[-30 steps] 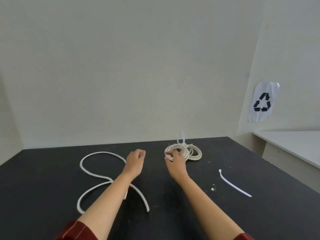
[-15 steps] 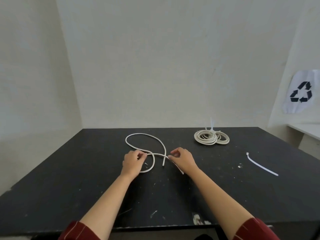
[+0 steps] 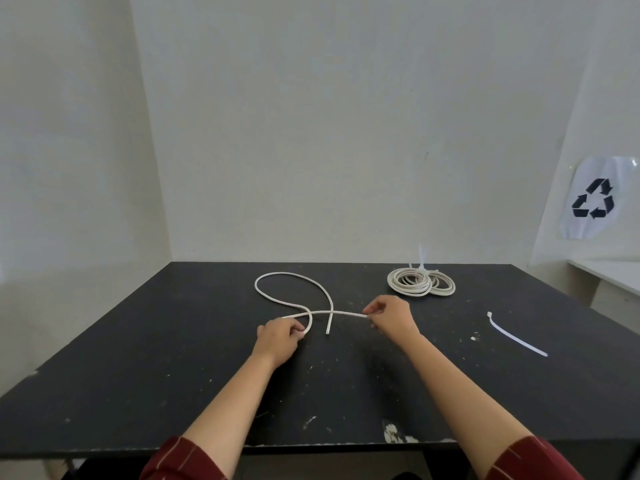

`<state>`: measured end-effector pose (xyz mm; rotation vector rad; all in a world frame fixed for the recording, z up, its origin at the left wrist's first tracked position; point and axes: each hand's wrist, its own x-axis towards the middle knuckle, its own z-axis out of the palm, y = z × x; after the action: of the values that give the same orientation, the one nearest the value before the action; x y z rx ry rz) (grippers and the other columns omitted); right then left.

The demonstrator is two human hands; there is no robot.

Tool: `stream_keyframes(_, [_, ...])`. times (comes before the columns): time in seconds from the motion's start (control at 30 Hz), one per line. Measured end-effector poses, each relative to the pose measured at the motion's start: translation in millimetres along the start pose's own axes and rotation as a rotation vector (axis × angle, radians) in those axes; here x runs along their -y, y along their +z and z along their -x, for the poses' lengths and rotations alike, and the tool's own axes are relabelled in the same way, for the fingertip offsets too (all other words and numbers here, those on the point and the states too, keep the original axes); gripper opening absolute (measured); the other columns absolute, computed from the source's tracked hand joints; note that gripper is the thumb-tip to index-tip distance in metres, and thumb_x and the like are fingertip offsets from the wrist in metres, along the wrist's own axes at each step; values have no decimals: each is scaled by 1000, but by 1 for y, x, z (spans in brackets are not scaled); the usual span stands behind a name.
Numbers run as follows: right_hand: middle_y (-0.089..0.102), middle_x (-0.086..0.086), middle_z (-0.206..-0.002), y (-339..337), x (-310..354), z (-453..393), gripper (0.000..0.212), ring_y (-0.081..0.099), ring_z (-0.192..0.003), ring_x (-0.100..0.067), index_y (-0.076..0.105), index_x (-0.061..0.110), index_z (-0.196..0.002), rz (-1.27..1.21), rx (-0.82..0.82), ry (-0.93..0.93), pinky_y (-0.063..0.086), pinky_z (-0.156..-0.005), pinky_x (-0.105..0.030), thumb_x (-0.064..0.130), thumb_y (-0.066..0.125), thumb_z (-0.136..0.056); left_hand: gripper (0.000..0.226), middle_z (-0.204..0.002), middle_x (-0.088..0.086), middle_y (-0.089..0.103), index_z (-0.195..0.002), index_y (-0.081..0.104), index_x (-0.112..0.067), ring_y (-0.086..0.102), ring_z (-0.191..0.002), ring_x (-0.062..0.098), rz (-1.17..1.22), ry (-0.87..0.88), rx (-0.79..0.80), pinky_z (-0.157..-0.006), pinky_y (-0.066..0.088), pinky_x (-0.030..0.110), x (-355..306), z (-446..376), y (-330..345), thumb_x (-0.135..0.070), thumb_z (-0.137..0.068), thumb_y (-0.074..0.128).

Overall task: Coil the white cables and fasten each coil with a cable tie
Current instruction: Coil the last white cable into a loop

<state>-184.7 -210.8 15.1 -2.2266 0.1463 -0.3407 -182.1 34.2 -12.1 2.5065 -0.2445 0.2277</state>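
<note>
Both hands on the loose white cable [image 3: 294, 293], mid-table.

We noted the left hand [image 3: 278, 339] closed around the cable where it bent back on itself, and the right hand [image 3: 393, 317] pinching one end between thumb and fingertips; the stretch between them ran taut and just clear of the black table [image 3: 138, 375]. Beyond the hands the cable swept out in one open loop, and its other end lay free on the tabletop between the two hands, crossing under the taut stretch. Farther back and to the right of the loop sat the finished coils [image 3: 419, 282], bound, with tie tails standing up. A spare cable tie [image 3: 516, 336] lay flat well to the right of the right hand. We saw nothing lying between the hands and the tie. A recycling sign [image 3: 592, 202] hung on the right wall.
</note>
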Motion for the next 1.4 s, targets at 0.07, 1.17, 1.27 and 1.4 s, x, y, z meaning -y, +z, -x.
stream_keyframes(0.07, [70, -7, -73, -9, 3, 0, 22, 64, -61, -12, 70, 17, -77, -125, -43, -35, 52, -62, -16, -2, 61, -84, 22, -104, 4, 68, -104, 71, -15, 59, -99, 18, 74, 34, -61, -84, 40, 28, -6, -9, -8, -19, -95, 52])
stream_keyframes(1.17, [75, -7, -84, -65, 130, -23, 30, 72, -71, -18, 48, 15, -95, -319, 221, -370, 47, -58, -23, 10, 75, -83, 13, -90, -10, 62, -93, 74, -21, 54, -86, 4, 180, 424, -143, -73, 37, 14, -108, -43, -120, -25, -90, 61])
stream_keyframes(1.27, [72, -3, -84, -65, 133, -20, 27, 71, -73, -14, 59, 12, -98, -333, 282, -360, 50, -61, -19, 17, 79, -81, 14, -88, -6, 61, -91, 76, -17, 55, -88, 8, 142, 416, -98, -74, 37, 14, -112, -48, -131, -21, -89, 62])
stream_keyframes(1.4, [71, 0, -87, -56, 106, -15, 26, 66, -79, -5, 68, 4, -107, -143, 466, -353, 46, -68, -8, 11, 76, -83, 22, -91, 9, 68, -90, 75, -5, 59, -90, 20, 142, 354, -303, -68, 33, 12, -109, -60, -153, -8, -93, 53])
